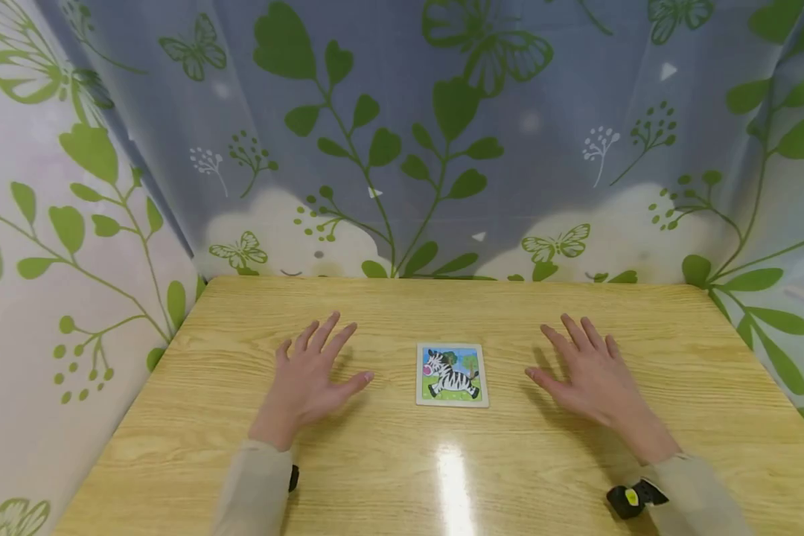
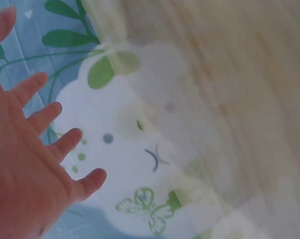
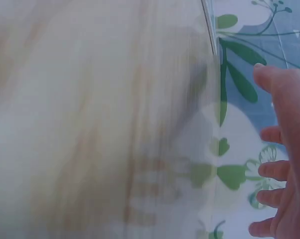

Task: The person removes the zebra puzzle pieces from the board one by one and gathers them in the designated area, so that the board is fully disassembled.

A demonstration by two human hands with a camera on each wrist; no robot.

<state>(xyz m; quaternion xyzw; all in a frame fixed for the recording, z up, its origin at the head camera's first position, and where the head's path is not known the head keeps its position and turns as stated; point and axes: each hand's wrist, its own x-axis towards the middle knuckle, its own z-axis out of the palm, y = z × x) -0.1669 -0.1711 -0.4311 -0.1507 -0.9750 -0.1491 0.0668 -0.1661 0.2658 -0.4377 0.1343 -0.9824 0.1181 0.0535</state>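
Near the middle of the table lies a square zebra puzzle board (image 1: pixel 452 375) with a pale frame, showing a running zebra on grass beside trees. To its left, my left hand (image 1: pixel 310 378) is held palm down over the wood with its fingers spread, holding nothing. My right hand (image 1: pixel 592 376) mirrors it on the other side, fingers spread and thumb pointing toward the board. The left wrist view shows the left hand (image 2: pixel 35 154) with straight, parted fingers. In the right wrist view, the right hand (image 3: pixel 289 154) appears at the right edge, likewise holding nothing.
The light wood table (image 1: pixel 375 461) reflects a bright streak of light near its front. A curtain (image 1: pixel 402 149) printed with leaves and butterflies rises behind its back edge, and similar cloth (image 1: pixel 47 246) hangs along the left side. A black wrist strap (image 1: pixel 633 497) is on the right sleeve.
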